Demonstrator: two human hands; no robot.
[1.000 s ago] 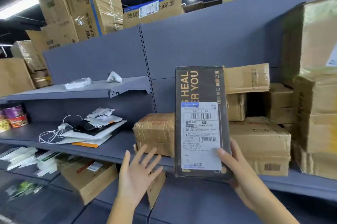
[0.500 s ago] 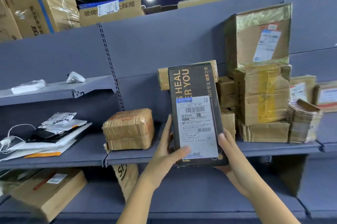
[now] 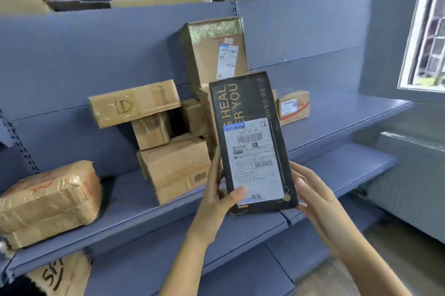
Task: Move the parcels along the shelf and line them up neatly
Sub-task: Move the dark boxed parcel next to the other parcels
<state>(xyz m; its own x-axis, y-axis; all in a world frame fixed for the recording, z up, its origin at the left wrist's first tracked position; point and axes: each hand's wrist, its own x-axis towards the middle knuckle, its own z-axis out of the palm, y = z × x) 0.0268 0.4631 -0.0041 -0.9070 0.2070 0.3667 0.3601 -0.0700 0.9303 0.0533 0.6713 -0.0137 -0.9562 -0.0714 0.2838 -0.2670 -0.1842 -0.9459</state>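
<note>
- Mostly the trouble lies with the shelf [image 3: 337,122]. Its bare stretch runs to the right of the pile, and a tall narrow parcel stood on end there, with nothing beside it, could tip forward over the front edge.
- Next, the tall taped box [image 3: 212,54] stands high on the pile, just behind the held parcel. A nudge to the boxes under it could bring it down.
- At the left, the taped bundle [image 3: 48,197] sits apart from the others and close to the front edge. Dragged carelessly, it could go over.
- Across the pile, the long box [image 3: 134,103] lies crooked on a small box [image 3: 151,132] and overhangs it. A bump from the side would likely unseat it.
- Out in front of the shelf and pile, the black parcel [image 3: 250,141] is held upright off the shelf, its top leaning slightly left. Both hands grip only its lower end, so I judge the top free to swing into the pile.
- Further right, the red-labelled box [image 3: 292,107] stands near the back wall and could be knocked askew when the parcel is set down.
- Lastly, the left hand [image 3: 216,194] runs its fingers up the left edge and presses its thumb onto the shipping label [image 3: 252,158], where a glossy surface might slip. The right hand [image 3: 315,194] cups the lower right edge, but its fingertips go behind the parcel, so I cannot tell how firmly it holds.
</note>
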